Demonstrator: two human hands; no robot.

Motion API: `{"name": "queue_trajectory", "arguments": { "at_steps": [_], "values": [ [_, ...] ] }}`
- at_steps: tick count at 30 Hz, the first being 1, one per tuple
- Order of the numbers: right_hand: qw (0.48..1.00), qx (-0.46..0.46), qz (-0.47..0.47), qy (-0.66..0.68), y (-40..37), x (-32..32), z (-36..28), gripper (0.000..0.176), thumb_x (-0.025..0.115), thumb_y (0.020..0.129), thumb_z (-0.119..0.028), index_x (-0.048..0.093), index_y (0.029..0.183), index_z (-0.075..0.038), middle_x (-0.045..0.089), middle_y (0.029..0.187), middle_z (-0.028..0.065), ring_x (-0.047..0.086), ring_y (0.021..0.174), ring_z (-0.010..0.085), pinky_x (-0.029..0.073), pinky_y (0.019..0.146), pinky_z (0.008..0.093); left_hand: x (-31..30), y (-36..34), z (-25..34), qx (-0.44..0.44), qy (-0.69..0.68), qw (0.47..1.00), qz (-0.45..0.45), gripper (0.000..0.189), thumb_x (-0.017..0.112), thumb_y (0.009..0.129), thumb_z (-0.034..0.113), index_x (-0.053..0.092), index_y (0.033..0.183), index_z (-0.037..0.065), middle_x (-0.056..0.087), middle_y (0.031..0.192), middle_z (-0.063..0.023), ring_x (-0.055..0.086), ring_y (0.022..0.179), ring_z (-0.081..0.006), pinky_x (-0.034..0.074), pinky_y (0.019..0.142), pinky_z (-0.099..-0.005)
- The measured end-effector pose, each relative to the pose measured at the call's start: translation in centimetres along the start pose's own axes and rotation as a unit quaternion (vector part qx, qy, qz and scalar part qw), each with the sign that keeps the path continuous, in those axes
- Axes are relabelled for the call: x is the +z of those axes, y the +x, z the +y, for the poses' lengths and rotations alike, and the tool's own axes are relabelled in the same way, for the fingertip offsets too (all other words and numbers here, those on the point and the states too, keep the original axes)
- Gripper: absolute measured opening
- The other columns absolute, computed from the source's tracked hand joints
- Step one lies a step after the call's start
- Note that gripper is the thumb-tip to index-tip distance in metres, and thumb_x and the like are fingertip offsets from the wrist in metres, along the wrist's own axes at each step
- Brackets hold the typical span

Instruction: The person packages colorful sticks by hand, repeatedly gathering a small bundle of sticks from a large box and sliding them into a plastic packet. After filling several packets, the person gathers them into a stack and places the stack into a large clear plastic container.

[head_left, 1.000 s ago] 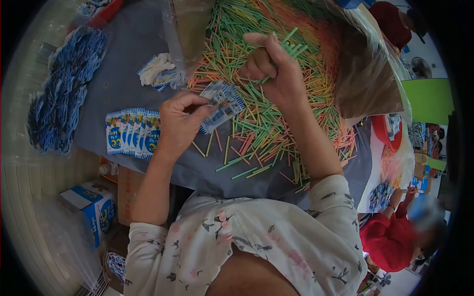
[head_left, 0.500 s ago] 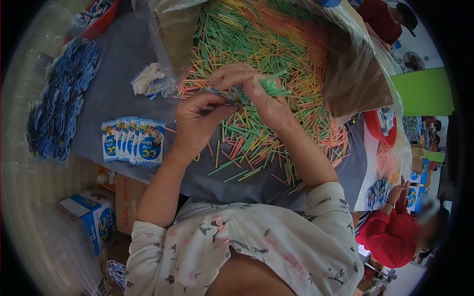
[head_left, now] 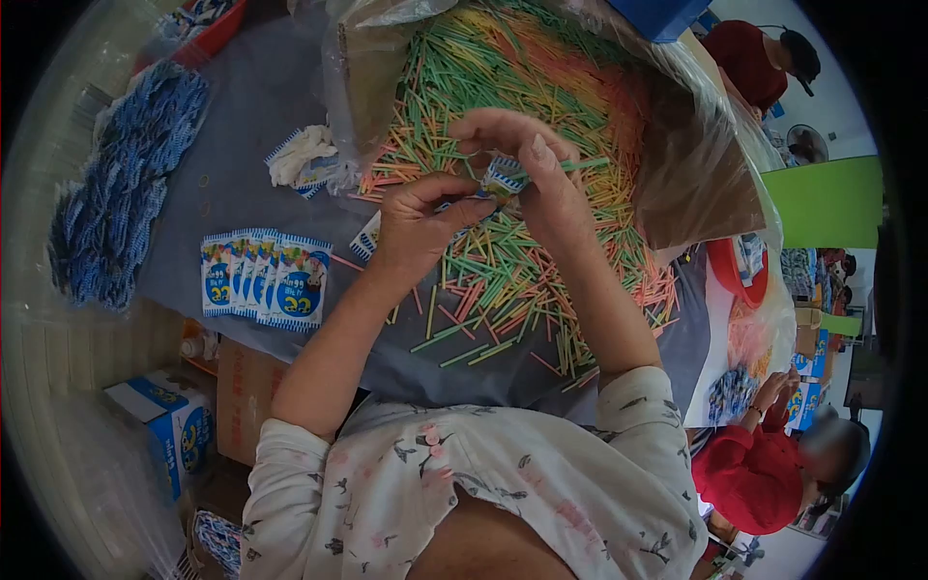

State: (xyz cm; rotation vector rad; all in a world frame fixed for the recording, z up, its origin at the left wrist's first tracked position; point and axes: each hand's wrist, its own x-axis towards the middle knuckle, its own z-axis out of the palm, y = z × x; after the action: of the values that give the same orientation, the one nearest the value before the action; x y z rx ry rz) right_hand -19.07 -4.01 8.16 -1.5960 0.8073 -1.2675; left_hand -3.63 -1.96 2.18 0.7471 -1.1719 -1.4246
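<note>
**Hands meet at the sachet above the sticks**

The small blue-and-white printed plastic sachet (head_left: pixel 504 178) is held in the air over the near edge of the stick heap, between the two hands. A second ago it hung lower and nearer the desk's front edge, in the left hand alone, while the right hand was raised apart. The left hand (head_left: pixel 418 224) has since lifted it, and pinches its lower edge between thumb and fingertips. The right hand (head_left: pixel 537 184) has come down onto it. Its fingers are pressed together on a few thin green plastic sticks (head_left: pixel 583 164), whose ends poke out to the right, and its fingertips touch the sachet's top. Sticks and sachet are together now, so the work in hand looks to be at the joining stage.

Beneath lies the big heap of green, orange and yellow sticks (head_left: pixel 541 77), spilling from a clear plastic bag (head_left: pixel 720 174) toward the desk's front edge. On the grey cloth-covered desk (head_left: pixel 242 126) a neat row of matching flat sachets (head_left: pixel 266 280) sits near the front left. A loose blue-and-white mound of sachets (head_left: pixel 126 184) lies at the left edge, and some crumpled ones (head_left: pixel 300 155) lie by the bag. Loose sticks crowd the cloth under the wrists. A person in red (head_left: pixel 764 474) works at the far right.
</note>
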Motion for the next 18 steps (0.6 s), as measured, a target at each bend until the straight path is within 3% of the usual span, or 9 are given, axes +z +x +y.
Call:
{"name": "queue_trajectory", "arguments": {
  "at_steps": [4,6,8,10,12,13,15,17,18],
  "values": [
    [0.991,0.064,-0.094,-0.072,-0.7,0.3,0.4,0.076,0.039,0.093,-0.066,0.064,0.118,0.002,0.067,0.112,0.0111,0.061,0.1,0.0219,0.047,0.088,0.0361,0.0,-0.4,-0.7,0.013,-0.053,0.998,-0.039,0.018,0.073,0.085,0.001,0.071,0.102,-0.003,0.068,0.09,-0.0009,0.06,0.083,-0.0053,0.049,0.071,-0.0223],
    [0.997,0.052,-0.049,-0.028,-0.8,0.0,1.3,0.079,0.032,0.094,-0.067,0.065,0.117,0.002,0.067,0.111,0.0121,0.061,0.1,0.0226,0.046,0.091,0.0362,-0.3,-0.7,-0.7,0.009,-0.038,0.998,-0.045,0.018,0.072,0.086,0.001,0.071,0.104,-0.003,0.069,0.09,-0.0014,0.06,0.083,-0.0053,0.049,0.071,-0.0226],
    [0.998,0.055,0.0,0.023,-1.3,0.3,1.2,0.078,0.033,0.095,-0.066,0.066,0.116,0.002,0.067,0.111,0.0123,0.06,0.102,0.023,0.044,0.093,0.036,-0.4,-1.2,-0.3,-0.02,0.051,0.997,-0.061,0.017,0.068,0.089,0.001,0.07,0.105,-0.004,0.069,0.092,-0.0027,0.059,0.083,-0.0053,0.048,0.07,-0.0229],
    [0.994,0.058,0.052,0.074,-1.7,0.4,0.9,0.076,0.034,0.095,-0.064,0.066,0.114,0.002,0.067,0.112,0.0126,0.06,0.103,0.0235,0.042,0.096,0.0358,-0.2,-1.6,-0.3,-0.008,0.042,0.996,-0.074,0.018,0.067,0.09,0.002,0.07,0.106,-0.003,0.069,0.092,-0.0026,0.059,0.083,-0.0052,0.048,0.07,-0.023],
    [0.981,0.081,-0.145,-0.1,-2.0,-0.1,0.4,0.077,0.036,0.094,-0.065,0.064,0.118,0.002,0.065,0.117,0.0134,0.059,0.108,0.0243,0.042,0.097,0.037,0.3,-1.8,-0.6,0.004,0.031,0.995,-0.094,0.018,0.067,0.09,0.003,0.07,0.107,-0.003,0.069,0.091,-0.0025,0.059,0.082,-0.0051,0.048,0.07,-0.023],
    [0.976,0.06,-0.172,-0.118,-2.0,-0.2,0.2,0.063,0.044,0.098,-0.05,0.059,0.126,0.005,0.064,0.116,0.0126,0.058,0.106,0.0226,0.044,0.097,0.0367,0.6,-1.9,-1.2,0.013,0.014,0.995,-0.095,0.018,0.067,0.09,0.003,0.07,0.107,-0.003,0.069,0.091,-0.0023,0.059,0.081,-0.005,0.047,0.069,-0.0228],
    [0.983,0.06,-0.14,-0.099,-2.0,-0.7,0.0,0.064,0.044,0.098,-0.05,0.057,0.128,0.004,0.062,0.12,0.0142,0.057,0.108,0.0232,0.044,0.098,0.0372,0.7,-1.9,-1.5,0.022,-0.003,0.995,-0.096,0.018,0.067,0.09,0.003,0.07,0.107,-0.003,0.069,0.09,-0.0021,0.059,0.081,-0.0049,0.047,0.069,-0.0225],
    [0.989,0.06,-0.112,-0.074,-2.2,-0.8,0.0,0.065,0.044,0.097,-0.051,0.054,0.131,0.004,0.06,0.124,0.0159,0.057,0.111,0.0237,0.044,0.099,0.0378,0.1,-2.0,-1.3,-0.062,0.02,0.993,-0.094,0.017,0.066,0.09,0.003,0.07,0.105,-0.003,0.069,0.091,-0.0025,0.06,0.081,-0.006,0.048,0.07,-0.0231],
    [0.995,0.046,-0.042,-0.073,-2.2,-0.8,0.1,0.071,0.04,0.096,-0.058,0.055,0.132,0.001,0.058,0.127,0.0169,0.056,0.115,0.0273,0.041,0.101,0.0412,0.0,-2.1,-1.1,-0.062,0.021,0.994,-0.091,0.017,0.066,0.09,0.003,0.07,0.105,-0.003,0.069,0.091,-0.0025,0.06,0.081,-0.006,0.048,0.07,-0.0231]
  ]
}}
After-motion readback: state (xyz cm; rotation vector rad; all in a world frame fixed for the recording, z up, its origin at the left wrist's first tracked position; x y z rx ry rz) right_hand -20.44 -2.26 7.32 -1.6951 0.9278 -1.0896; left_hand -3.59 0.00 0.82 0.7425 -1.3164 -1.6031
